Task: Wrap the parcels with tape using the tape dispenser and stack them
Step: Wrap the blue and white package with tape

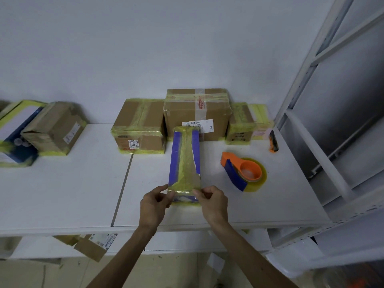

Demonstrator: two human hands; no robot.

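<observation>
Long blue parcel with yellowish tape (184,161) flat on white table (62,194), near end pinched by left hand (154,202) and right hand (212,202). Orange-blue tape dispenser (243,173) right of parcel; taped brown cardboard boxes (195,113) behind it.

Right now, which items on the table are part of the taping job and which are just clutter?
In the job:
- blue parcel, held by left hand and right hand
- tape dispenser
- taped cardboard boxes at the wall

Lying about:
- orange box cutter
- metal shelving
</observation>
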